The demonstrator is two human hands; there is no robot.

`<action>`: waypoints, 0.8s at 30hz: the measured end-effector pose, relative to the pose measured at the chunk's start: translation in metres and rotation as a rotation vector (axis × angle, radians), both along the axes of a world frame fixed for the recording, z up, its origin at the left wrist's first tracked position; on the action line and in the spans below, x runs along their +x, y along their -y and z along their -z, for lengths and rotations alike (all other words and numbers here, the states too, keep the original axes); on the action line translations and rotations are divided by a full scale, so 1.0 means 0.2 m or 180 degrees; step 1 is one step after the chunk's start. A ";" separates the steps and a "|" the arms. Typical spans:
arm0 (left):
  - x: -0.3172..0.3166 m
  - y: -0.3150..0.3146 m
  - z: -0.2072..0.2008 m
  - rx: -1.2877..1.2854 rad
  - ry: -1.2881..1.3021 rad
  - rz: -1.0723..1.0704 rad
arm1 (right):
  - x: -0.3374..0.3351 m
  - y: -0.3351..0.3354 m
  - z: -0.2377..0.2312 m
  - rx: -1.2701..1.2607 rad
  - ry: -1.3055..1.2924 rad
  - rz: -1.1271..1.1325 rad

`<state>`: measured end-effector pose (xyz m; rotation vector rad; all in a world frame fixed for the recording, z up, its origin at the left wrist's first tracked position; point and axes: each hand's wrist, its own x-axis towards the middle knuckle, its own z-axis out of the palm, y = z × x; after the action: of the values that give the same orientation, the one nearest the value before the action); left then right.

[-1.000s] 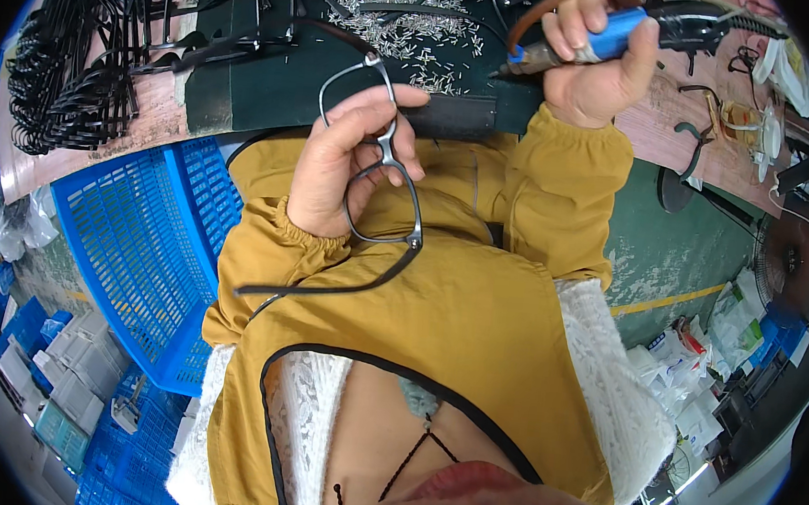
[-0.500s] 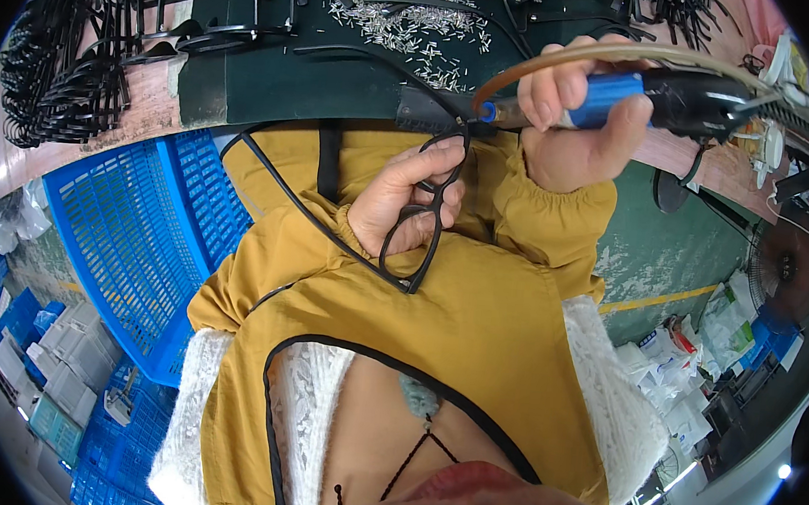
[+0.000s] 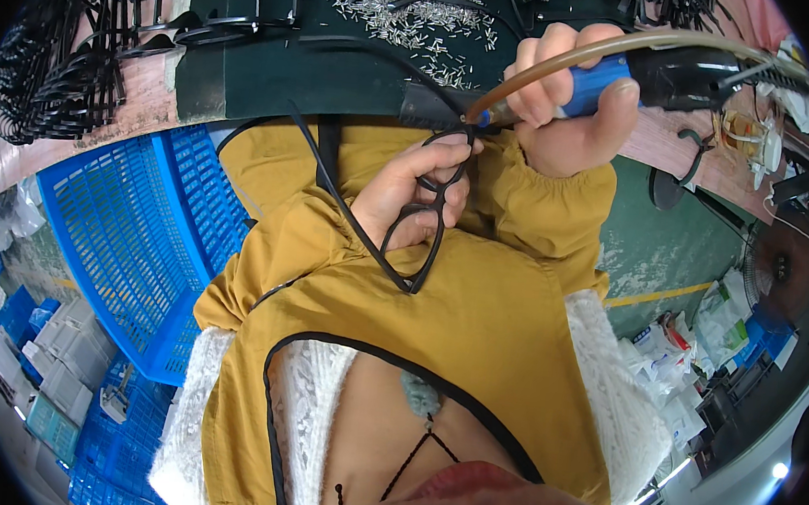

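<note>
Glasses (image 3: 439,198) shifted to driver (image 3: 594,84); hose (image 3: 603,48) crossing right fingers (image 3: 561,43), silver pins (image 3: 400,26) beyond

Parts of the left hand's (image 3: 396,186) fingers are hidden behind the glasses frame (image 3: 440,232), and at the hinge the tip of the blue-and-black tool (image 3: 594,84) in the right hand (image 3: 569,132) is too small to show whether it touches. The upper temple (image 3: 383,55) blurs at its far end, while the scattered silver pieces (image 3: 408,17) are too small to identify. The upper edge cuts off a bundle of black eyewear parts (image 3: 674,5).
</note>
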<state>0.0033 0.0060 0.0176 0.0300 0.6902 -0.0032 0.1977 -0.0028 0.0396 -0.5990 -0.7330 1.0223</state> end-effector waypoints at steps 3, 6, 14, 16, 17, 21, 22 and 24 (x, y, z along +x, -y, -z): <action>-0.02 -0.03 -0.08 0.0282 -0.0346 0.0015 | 0.08 -0.04 0.03 0.0112 -0.0522 0.0194; -0.08 -0.15 -0.15 0.1064 0.0090 -0.0658 | 0.15 -0.11 0.08 0.0142 -0.0347 0.0899; 0.03 -0.12 -0.07 0.4326 0.0147 -0.1937 | 0.19 -0.14 0.07 0.0204 -0.0208 0.0494; 0.03 -0.06 -0.05 0.5244 -0.0015 -0.1472 | 0.18 -0.13 0.05 0.0018 -0.0249 0.0480; 0.01 -0.03 -0.04 0.5527 -0.0173 -0.1242 | 0.17 -0.13 0.04 0.0041 -0.0141 0.0240; -0.07 0.03 -0.05 0.5393 -0.0449 -0.0816 | 0.15 -0.16 0.04 0.0092 -0.0482 -0.0070; -0.09 0.03 -0.05 0.5316 -0.0460 -0.0784 | 0.14 -0.17 0.04 0.0130 -0.0545 -0.0174; -0.10 0.03 -0.04 0.5232 -0.0478 -0.0651 | 0.13 -0.18 0.04 0.0002 -0.0177 -0.0170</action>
<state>-0.0165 -0.0008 0.0262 1.5441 0.6792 0.7661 0.2238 0.0326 0.0311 -0.5508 -0.7032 1.0839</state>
